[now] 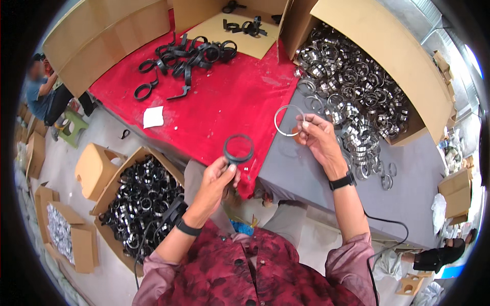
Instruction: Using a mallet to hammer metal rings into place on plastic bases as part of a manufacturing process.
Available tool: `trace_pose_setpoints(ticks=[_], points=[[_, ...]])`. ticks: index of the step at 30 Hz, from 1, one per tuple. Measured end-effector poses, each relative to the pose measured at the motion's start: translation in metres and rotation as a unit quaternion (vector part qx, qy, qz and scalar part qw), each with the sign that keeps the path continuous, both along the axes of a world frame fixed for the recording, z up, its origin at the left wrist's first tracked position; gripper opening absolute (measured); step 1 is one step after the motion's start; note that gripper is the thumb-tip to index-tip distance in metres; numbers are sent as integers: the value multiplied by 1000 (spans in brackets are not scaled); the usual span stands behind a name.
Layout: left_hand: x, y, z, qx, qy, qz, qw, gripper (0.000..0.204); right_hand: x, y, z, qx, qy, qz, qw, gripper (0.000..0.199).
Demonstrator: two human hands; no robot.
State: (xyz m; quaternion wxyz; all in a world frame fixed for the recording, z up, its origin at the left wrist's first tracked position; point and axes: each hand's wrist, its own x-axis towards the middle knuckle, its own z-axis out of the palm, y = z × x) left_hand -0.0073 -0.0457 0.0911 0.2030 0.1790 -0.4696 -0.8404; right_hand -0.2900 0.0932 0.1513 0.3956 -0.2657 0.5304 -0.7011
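My left hand (217,181) pinches a black ring clamp (238,148) by its lower edge, holding it upright over the near edge of the red cloth (224,99). A thin silver metal ring (289,120) is gripped by my right hand (317,137) at its right side, above the grey table (301,173). The two rings are apart, roughly a hand's width from each other.
An open cardboard box (403,66) full of silver clamps lies at the right. Black clamps (191,53) are piled at the back of the red cloth. Below left, a box (140,201) of black clamps sits on the floor. A person (43,94) sits far left.
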Motion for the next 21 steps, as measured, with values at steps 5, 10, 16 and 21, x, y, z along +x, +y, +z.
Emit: trace_pose_setpoints(ticks=[5,10,16,21], points=[[-13,17,7,-30,41,45,998,32,64,31,4,2,-46,68,997,32],[-5,29,13,13,80,2,997,43,102,49,-11,-2,11,82,997,31],[11,47,20,-29,62,9,998,48,123,58,-18,15,115,60,991,42],[17,52,21,-41,65,25,997,47,149,57,-1,6,463,-19,886,70]])
